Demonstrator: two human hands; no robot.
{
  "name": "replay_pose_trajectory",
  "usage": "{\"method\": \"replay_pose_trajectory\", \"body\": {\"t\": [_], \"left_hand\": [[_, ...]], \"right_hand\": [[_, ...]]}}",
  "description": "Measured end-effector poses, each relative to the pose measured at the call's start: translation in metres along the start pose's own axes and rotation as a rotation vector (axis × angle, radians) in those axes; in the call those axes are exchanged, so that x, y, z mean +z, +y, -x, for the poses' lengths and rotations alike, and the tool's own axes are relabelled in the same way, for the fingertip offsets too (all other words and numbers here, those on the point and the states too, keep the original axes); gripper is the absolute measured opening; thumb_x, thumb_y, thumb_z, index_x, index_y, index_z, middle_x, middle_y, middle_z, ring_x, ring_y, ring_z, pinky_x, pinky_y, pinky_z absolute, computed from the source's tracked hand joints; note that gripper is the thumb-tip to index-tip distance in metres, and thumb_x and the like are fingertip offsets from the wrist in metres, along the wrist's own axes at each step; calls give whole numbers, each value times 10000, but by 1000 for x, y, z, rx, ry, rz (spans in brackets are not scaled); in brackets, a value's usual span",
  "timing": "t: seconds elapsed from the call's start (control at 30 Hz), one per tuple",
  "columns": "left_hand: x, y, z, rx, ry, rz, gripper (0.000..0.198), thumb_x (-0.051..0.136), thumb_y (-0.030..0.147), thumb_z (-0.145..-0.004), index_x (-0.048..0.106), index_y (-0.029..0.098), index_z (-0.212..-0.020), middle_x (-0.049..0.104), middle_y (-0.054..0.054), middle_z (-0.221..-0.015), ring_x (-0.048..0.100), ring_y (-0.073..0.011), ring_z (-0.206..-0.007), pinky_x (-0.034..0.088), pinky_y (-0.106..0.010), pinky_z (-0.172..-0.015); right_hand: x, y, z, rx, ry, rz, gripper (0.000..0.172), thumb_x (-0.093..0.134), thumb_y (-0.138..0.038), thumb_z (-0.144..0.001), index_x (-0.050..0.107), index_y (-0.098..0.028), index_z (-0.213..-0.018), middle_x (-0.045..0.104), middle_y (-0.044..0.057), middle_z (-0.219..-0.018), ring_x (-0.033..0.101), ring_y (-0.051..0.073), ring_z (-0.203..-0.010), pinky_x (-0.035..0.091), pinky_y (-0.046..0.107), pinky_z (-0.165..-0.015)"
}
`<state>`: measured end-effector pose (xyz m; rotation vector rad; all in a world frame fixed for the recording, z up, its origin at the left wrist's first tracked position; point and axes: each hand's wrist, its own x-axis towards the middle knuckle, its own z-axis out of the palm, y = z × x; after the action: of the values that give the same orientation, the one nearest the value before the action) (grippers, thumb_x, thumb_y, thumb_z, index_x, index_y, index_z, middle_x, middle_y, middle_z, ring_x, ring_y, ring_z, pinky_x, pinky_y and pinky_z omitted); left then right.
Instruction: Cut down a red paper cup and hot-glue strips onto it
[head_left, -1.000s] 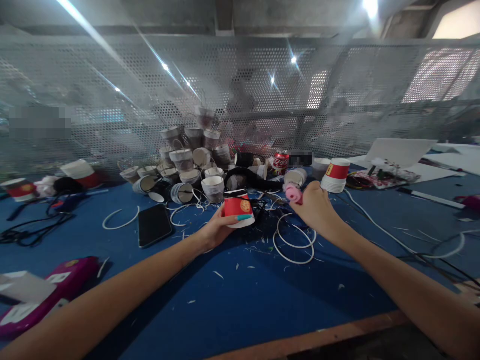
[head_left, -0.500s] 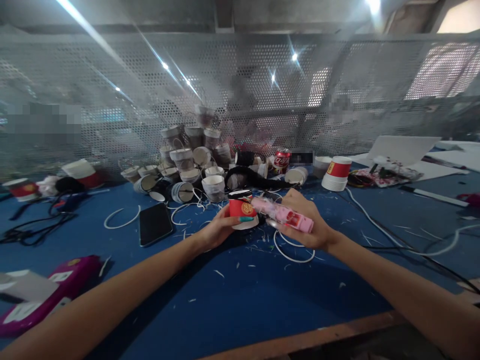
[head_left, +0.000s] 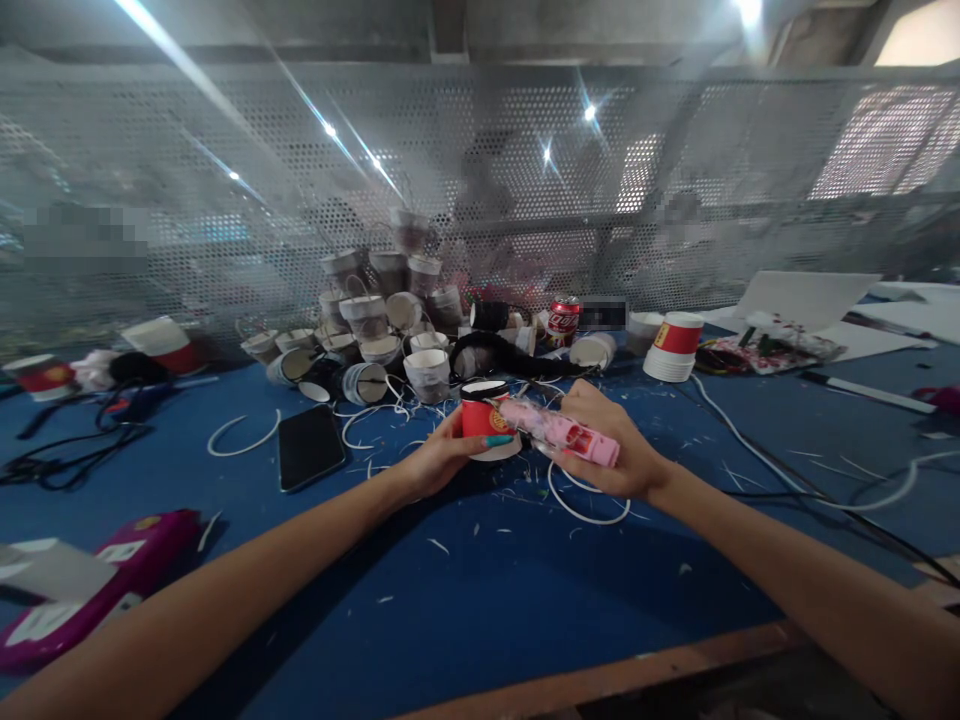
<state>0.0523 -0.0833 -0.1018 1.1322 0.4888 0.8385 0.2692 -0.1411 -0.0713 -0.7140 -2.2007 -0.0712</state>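
My left hand (head_left: 442, 452) is closed around a red and white paper cup (head_left: 478, 418), with the thumb laid across its front. Something black runs along the cup's top rim. In my right hand (head_left: 611, 440) is a pink glue gun (head_left: 559, 430), its front end pointing left against or just before the cup's right side. Whether the nozzle touches the cup cannot be made out. A loop of white cord (head_left: 592, 518) lies on the blue table below the glue gun.
Behind the cup stands a pile of small cups with handles (head_left: 365, 318). A phone (head_left: 309, 447) and a purple object (head_left: 146, 555) lie left. A soda can (head_left: 562, 318), stacked red and white cups (head_left: 673, 348) and a white cable (head_left: 739, 437) are to the right. White scraps litter the table.
The cup has shifted slightly to the right in my left hand. The glue gun has moved a little left. Both hands keep their hold.
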Motion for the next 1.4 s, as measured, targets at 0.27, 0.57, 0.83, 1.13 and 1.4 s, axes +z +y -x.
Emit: {"method": "replay_pose_trajectory", "body": {"t": [0.27,0.57,0.83,1.13,1.4], "left_hand": [[-6,-1,-1,-30,0,-3,453,726,117,-567,595,158,-999,694,-49,-922,634,-189,-842,415,-328,-844],[-9,-2,-2,-29,-6,16,421,708,130,-583,595,148,-988,694,-67,-939,629,-206,-868,394,-343,-866],[-6,-1,-2,-39,23,26,461,710,143,-566,596,148,-1012,690,-71,-954,622,-220,-889,396,-351,-870],[-2,2,-2,-34,72,83,371,690,130,-567,615,149,-930,703,-51,-864,635,-190,-804,414,-359,-895],[-4,1,-3,-54,115,79,418,670,126,-594,593,133,-1005,698,-76,-908,635,-218,-863,392,-400,-930]], "right_hand": [[-1,0,0,56,-27,-14,272,485,-253,-760,273,-219,-592,366,-24,-565,310,138,-569,272,322,-597],[-3,6,2,107,-21,10,253,481,-254,-762,300,-216,-588,389,-15,-557,324,144,-575,294,330,-594],[-6,11,4,153,-36,28,246,472,-256,-783,316,-219,-596,420,-4,-560,336,152,-588,304,330,-599],[1,22,5,479,-126,445,247,506,-281,-716,322,-221,-562,434,48,-587,387,208,-683,344,372,-655],[10,22,17,776,-270,771,221,477,-155,-618,495,-107,-833,504,198,-893,433,341,-898,364,479,-730]]}}
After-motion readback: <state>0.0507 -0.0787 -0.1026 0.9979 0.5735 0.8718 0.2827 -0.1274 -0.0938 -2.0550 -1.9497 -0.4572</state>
